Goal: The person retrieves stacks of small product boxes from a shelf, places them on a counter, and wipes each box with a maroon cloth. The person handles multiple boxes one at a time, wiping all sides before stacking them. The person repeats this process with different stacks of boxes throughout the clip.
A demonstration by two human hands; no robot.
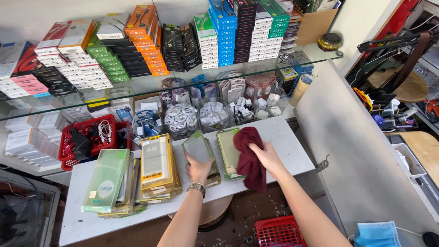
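head view: the left hand (199, 168) presses down on a stack of flat packs (200, 153) on the white desk (91, 219), fingers closed over its near edge. the right hand (266, 156) grips a dark red cloth (249, 158), which hangs over the next stack (227, 153). it looks like dusting is in hand, one stack steadied while the cloth works. a next wipe would call for the cloth laid flat on a pack. more packs (157, 167) lie to the left, and boxes (224, 32) fill the glass shelf (151, 84).
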